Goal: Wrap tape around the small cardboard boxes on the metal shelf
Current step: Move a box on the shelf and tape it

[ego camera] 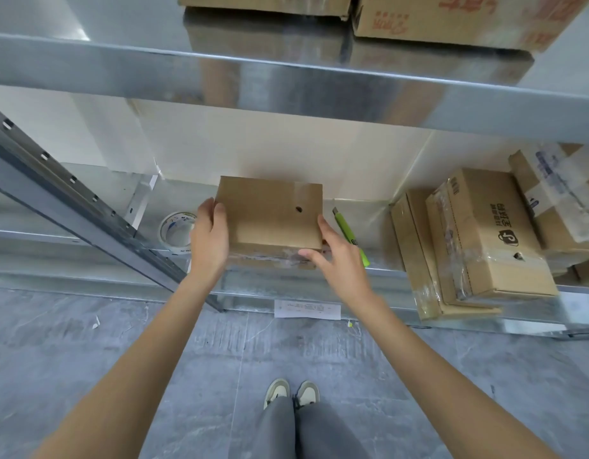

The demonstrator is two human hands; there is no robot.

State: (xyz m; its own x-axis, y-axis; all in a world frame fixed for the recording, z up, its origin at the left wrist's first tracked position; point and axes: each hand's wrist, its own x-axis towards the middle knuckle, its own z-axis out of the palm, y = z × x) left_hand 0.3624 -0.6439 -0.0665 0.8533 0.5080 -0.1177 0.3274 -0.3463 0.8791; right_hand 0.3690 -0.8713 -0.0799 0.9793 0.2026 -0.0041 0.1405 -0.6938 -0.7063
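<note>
A small brown cardboard box (273, 213) with a dark hole in its top sits on the metal shelf (372, 226), clear tape crinkled along its front face. My left hand (208, 240) holds its left side, thumb on the top and fingers down the side. My right hand (336, 260) grips the front right corner, thumb pressed on the taped front face. A roll of clear tape (176, 231) lies flat on the shelf just left of my left hand.
A green utility knife (349, 235) lies right of the box. Taped cardboard boxes (485, 236) are stacked at the shelf's right end. An upper shelf (286, 91) with large cartons overhangs. A slanted metal upright (71, 207) crosses at left. A paper slip (306, 309) lies on the floor.
</note>
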